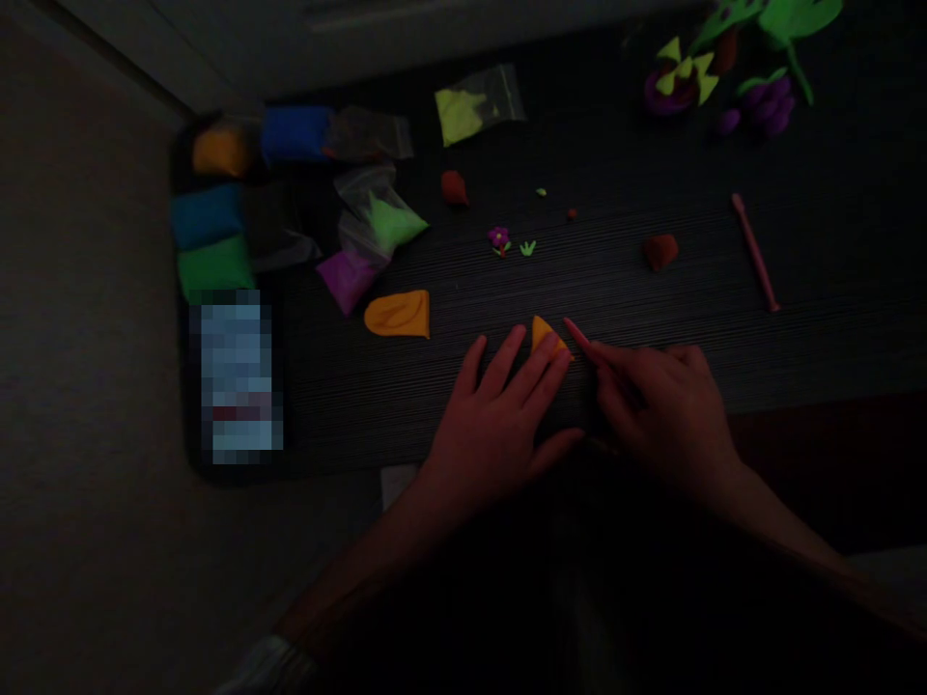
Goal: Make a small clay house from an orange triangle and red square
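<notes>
My left hand (499, 415) lies with its fingers spread on the dark table, two fingertips resting on a pointed piece of orange clay (545, 338). Part of that piece is hidden under the fingers. Just to its right, my right hand (659, 401) grips a pink clay tool (580, 338), whose tip is close to the orange piece. A larger orange clay piece (398, 315), rounded at one end and straight at the other, sits left of my hands. Beyond them lie a tiny purple clay flower (499, 236) and a small green clay leaf piece (528, 249).
Bags of coloured clay, including a blue one (296, 133) and a light green one (395, 224), crowd the left. A phone (236, 376) lies at the near left. Red lumps (660, 252), a second pink tool (755, 253) and purple clay grapes (769, 104) are to the right.
</notes>
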`<control>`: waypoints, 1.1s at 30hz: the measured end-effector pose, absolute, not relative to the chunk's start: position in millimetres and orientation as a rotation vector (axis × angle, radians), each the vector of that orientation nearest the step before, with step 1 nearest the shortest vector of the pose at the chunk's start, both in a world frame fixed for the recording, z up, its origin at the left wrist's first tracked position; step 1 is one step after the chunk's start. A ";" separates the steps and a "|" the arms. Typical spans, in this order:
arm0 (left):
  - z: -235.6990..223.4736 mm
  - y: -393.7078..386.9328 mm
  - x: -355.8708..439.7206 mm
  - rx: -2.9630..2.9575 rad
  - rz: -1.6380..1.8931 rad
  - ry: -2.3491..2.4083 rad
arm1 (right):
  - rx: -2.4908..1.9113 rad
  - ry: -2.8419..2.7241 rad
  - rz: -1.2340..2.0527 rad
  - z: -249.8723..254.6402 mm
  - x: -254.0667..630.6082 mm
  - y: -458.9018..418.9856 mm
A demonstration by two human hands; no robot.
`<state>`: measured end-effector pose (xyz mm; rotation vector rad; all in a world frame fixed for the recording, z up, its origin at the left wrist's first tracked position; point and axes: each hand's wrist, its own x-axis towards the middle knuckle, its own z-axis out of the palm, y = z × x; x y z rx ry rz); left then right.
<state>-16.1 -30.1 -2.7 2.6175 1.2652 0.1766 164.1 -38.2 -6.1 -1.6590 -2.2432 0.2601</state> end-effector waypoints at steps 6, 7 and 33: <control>-3.1 -29.9 -16.8 2.634 0.178 1.244 | -1.667 -2.256 0.303 -5.7 159.7 -39.9; -3.2 -29.9 -16.9 2.636 0.174 1.243 | -1.682 -2.242 0.291 -5.6 158.8 -40.3; -7.6 -25.6 -29.1 2.436 0.545 1.361 | -1.762 -2.136 0.301 -3.0 167.2 -31.3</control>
